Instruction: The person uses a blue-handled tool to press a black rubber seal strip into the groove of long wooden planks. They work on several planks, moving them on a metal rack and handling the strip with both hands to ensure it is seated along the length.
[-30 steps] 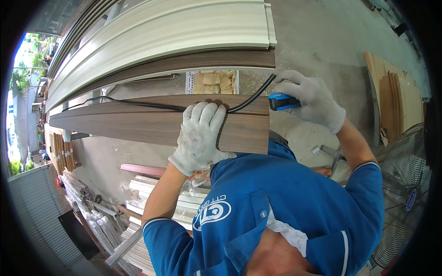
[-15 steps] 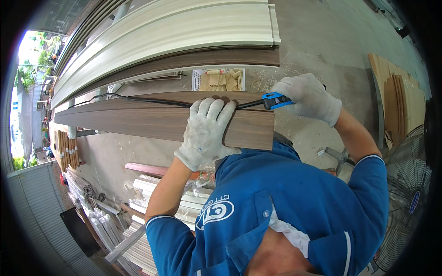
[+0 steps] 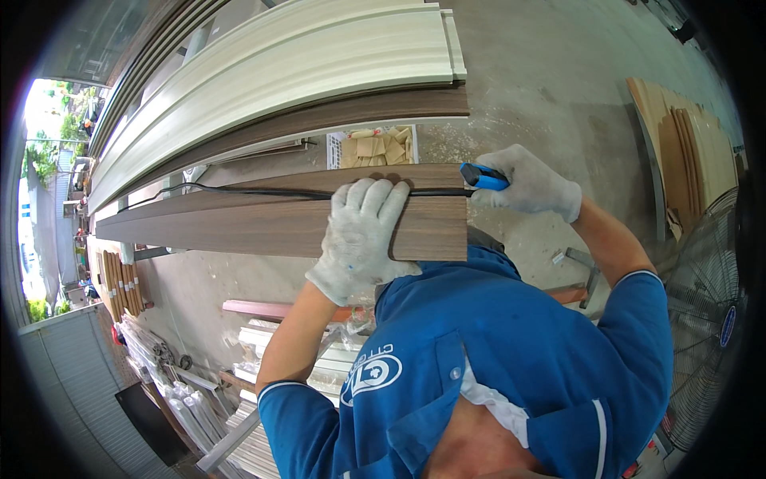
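A long brown wood-grain board (image 3: 431,226) runs across in front of me. Along it lies a thin black strip (image 3: 263,191), whose right end reaches the board's right edge. My left hand (image 3: 361,227), in a pale work glove, rests flat over the board and strip with fingers stretched out. Just beyond the right edge, my gloved right hand (image 3: 531,184) is closed around a blue-and-black hand tool (image 3: 485,177). The tool sits beside the strip's end; its working end cannot be made out, and the glove hides part of it.
Pale panels (image 3: 319,56) are stacked beyond the board. A white crate (image 3: 335,152) of small tan pieces stands below them. Leaning sheets (image 3: 686,168) and a large fan (image 3: 702,319) are at the right; wrapped profiles (image 3: 191,407) lie lower left.
My right hand has turned the tool and moved slightly down. The strip's right end now lies lower and straighter, across the board's edge. My left hand stays on the board.
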Available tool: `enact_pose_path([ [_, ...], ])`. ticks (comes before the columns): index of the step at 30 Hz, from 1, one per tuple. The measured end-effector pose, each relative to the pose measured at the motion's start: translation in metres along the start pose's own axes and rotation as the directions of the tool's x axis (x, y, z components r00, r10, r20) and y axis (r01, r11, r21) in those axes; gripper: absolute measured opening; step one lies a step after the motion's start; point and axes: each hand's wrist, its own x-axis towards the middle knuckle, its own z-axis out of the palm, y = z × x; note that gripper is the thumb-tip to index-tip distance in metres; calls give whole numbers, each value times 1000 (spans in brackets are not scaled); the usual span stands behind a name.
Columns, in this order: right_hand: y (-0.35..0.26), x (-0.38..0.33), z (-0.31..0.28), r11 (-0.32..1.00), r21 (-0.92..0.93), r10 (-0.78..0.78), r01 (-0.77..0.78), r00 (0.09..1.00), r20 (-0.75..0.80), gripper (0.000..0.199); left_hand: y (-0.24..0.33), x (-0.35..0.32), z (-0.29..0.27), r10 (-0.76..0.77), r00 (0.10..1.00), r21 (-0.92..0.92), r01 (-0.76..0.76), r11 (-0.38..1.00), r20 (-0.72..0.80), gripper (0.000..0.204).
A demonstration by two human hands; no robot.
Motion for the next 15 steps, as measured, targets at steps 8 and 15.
enact_pose_path([
  [8, 25, -3, 4, 945, -76, -323, 318, 945, -56, 47, 2, 20, 10, 83, 997, 9, -83, 997, 1, 105],
  [15, 17, -5, 15, 980, 84, -169, 183, 974, -149, 28, 28, 29, 7, 122, 992, 111, -123, 986, 17, 118],
])
